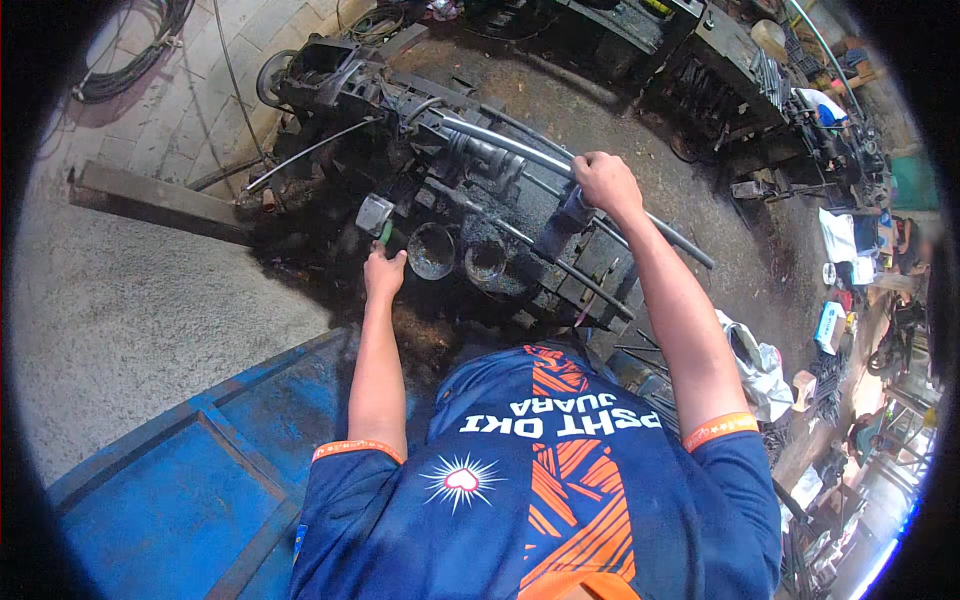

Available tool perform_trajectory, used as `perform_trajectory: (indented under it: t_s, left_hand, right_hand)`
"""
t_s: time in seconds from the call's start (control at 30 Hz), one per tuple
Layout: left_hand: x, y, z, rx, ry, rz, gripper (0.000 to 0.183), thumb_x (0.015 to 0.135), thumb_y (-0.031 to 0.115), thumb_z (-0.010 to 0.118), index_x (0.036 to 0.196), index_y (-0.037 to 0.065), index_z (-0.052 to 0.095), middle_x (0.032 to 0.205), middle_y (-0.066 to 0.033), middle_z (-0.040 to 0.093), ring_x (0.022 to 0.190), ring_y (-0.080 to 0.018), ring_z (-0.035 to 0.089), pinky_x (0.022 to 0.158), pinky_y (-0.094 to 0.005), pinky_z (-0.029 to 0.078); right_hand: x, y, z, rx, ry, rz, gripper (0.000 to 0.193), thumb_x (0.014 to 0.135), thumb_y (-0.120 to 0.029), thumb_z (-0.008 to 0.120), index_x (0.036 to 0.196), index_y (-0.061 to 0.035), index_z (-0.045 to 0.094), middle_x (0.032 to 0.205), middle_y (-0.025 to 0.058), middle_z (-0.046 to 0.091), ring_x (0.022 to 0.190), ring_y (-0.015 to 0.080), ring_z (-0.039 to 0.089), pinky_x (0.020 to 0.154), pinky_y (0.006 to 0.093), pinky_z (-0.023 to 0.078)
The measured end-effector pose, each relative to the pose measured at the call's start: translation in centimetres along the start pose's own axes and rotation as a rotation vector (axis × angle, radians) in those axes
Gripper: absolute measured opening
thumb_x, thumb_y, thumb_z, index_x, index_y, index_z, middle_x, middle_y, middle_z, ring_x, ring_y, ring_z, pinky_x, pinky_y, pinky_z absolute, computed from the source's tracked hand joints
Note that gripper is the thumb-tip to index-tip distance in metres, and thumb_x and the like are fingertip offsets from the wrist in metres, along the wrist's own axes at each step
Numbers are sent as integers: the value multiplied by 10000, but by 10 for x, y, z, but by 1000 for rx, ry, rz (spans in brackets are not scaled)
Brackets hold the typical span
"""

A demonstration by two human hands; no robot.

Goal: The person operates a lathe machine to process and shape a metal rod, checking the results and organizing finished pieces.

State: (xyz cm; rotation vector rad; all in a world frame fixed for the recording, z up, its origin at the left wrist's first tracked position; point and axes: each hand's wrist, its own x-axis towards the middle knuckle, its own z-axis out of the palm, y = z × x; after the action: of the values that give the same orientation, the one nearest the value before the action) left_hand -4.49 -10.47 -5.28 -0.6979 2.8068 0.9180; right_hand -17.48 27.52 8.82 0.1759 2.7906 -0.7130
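Observation:
A greasy dark metal machine (540,207) with long bars and rods stretches out in front of me. My left hand (383,275) is closed round the lower end of a short green handle (386,231), just under a grey metal block (375,214) on the machine's near left side. Two round cups or dials (431,250) sit to the right of that hand. Farther right, my right hand (606,186) is wrapped over a long shiny metal rod (510,146) that slants across the machine's top. A dark cylindrical part (565,222) lies under its fingers, partly covered.
A blue metal panel (200,480) lies at lower left, beside a rough concrete surface (150,330). A steel beam (160,200) extends at left. Coiled cable (130,80) hangs on the wall. Another dark machine (700,90) stands at the back; tools and a white sack (755,370) are at right.

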Motion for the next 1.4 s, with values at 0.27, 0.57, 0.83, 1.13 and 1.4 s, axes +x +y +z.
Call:
perform_trajectory:
  t_s: [0.27,0.57,0.83,1.13,1.4]
  left_hand:
    - [-2,11,-6,34,-26,0,668,782,296,684,1284,-95,481,1200,-323,558,1101,-453,555,938,-454,456]
    - [0,12,-4,53,-22,22,692,785,281,691,1297,-120,453,1182,-314,572,1088,-446,566,921,-455,465]
    - [0,5,-3,59,26,47,639,782,281,698,1251,-105,501,1191,-318,565,1092,-444,564,924,-458,464]
    - [-2,11,-6,79,45,103,651,789,315,688,1258,-101,513,1114,-328,600,1083,-448,577,927,-450,461]
    - [-2,5,-4,28,-23,20,640,791,233,687,1291,-100,466,1284,-318,503,1104,-433,565,940,-444,463]
  right_hand:
    - [-2,-4,-1,-28,33,4,417,844,-386,470,964,-68,711,984,213,677,965,390,642,877,462,493]
    - [0,-2,0,-13,27,7,401,835,-365,471,940,-66,717,970,215,678,966,386,642,877,463,493]
    - [0,-6,1,-18,41,-14,428,831,-365,465,929,-25,705,962,234,671,950,410,637,875,469,495]
    - [0,-3,1,4,55,-25,421,826,-360,466,915,-27,707,945,237,672,934,409,644,866,472,499]
    - [1,-8,2,-15,24,29,398,817,-366,486,932,-65,719,970,214,679,951,387,647,869,462,503]
